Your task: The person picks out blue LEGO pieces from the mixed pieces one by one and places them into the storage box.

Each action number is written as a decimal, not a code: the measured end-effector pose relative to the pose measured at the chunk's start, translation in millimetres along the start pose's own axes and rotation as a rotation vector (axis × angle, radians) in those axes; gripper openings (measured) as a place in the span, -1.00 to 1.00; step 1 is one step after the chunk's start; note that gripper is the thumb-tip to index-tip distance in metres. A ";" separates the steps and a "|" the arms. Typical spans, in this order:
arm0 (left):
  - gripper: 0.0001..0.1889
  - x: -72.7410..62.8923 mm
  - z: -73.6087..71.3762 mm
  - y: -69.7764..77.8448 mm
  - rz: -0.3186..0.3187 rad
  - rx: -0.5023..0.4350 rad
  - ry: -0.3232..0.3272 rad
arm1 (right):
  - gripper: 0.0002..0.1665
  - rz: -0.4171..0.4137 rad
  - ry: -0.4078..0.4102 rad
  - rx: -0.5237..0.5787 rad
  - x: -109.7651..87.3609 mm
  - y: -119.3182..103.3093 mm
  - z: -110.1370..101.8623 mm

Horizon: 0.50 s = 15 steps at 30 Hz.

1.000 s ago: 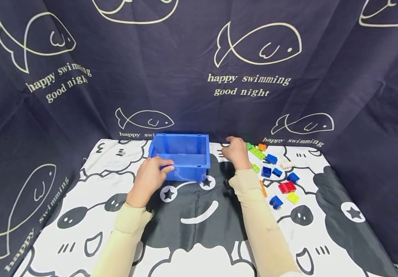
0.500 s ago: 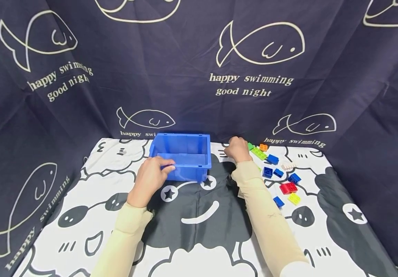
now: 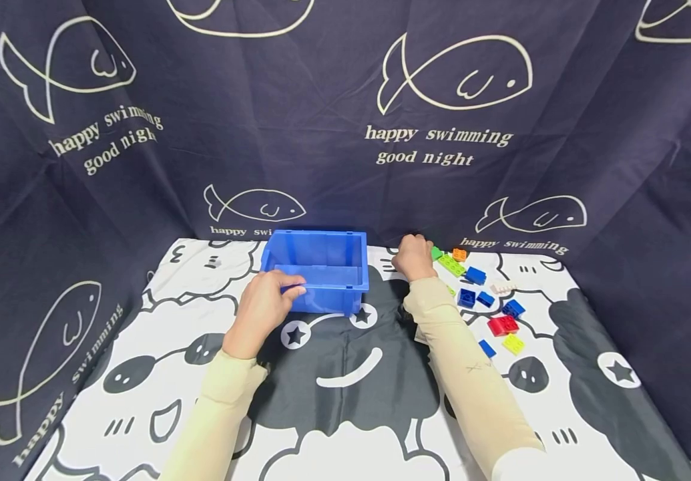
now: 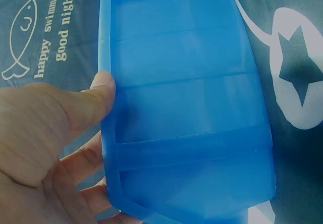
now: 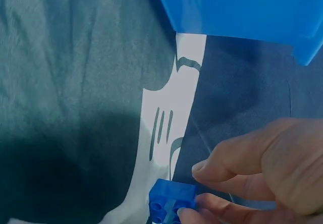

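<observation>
"Gripping what, that left hand (image 3: 263, 300)?"

"The blue bin (image 3: 334, 300), by its near rim, towards the left. The thumb lies on one side of the wall and the fingers on the other, so the grip is as narrow as the plastic."

"And the right hand (image 3: 414, 257)?"

"Farther off, to the right of the bin and apart from it. In the right wrist view its fingertips touch a small blue block (image 5: 172, 192) on the cloth, while one digit stands clear of it. Whether the block is pinched, I can't tell."

"How do the arms lie?"

"Both come from the near edge in cream sleeves. The left sleeve (image 3: 213, 394) slants inward to the right; the right sleeve (image 3: 468, 381) slants inward to the left and runs out longer. From above, the right hand shows mostly its back."

"What's on the table?"

"A printed cloth (image 3: 345, 407), white and dark grey, with cartoon faces. Loose bricks lie to the right: nearest a yellow brick (image 3: 513, 344), just beyond it a red brick (image 3: 503, 325), then several blue ones, and farthest a light green brick (image 3: 451, 265) and an orange brick (image 3: 459, 254)."

"Behind all that?"

"A navy curtain (image 3: 321, 127) with outlined fish and the words 'happy swimming good night'."
</observation>
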State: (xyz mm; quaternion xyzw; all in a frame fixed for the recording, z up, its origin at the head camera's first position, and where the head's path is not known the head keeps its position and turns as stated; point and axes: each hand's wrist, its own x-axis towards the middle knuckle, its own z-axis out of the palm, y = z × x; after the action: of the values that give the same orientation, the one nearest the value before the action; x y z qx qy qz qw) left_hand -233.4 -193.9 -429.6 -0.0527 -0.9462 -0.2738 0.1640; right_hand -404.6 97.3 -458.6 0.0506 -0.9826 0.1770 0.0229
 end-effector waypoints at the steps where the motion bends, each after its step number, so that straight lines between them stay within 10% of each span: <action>1: -0.81 -0.1 0.2 -0.1 0.001 -0.001 0.001 | -0.82 0.002 -0.003 0.003 0.3 -0.3 0.2; 15: -0.81 0.7 0.3 -0.5 -0.003 -0.009 -0.003 | -0.66 0.002 -0.007 0.000 4.5 2.3 -1.4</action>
State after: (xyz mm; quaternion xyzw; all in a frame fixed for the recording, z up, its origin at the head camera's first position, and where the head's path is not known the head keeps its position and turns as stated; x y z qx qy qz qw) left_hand -234.2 -194.2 -429.9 -0.0525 -0.9453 -0.2781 0.1619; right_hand -409.3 99.6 -457.8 0.0505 -0.9828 0.1767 0.0192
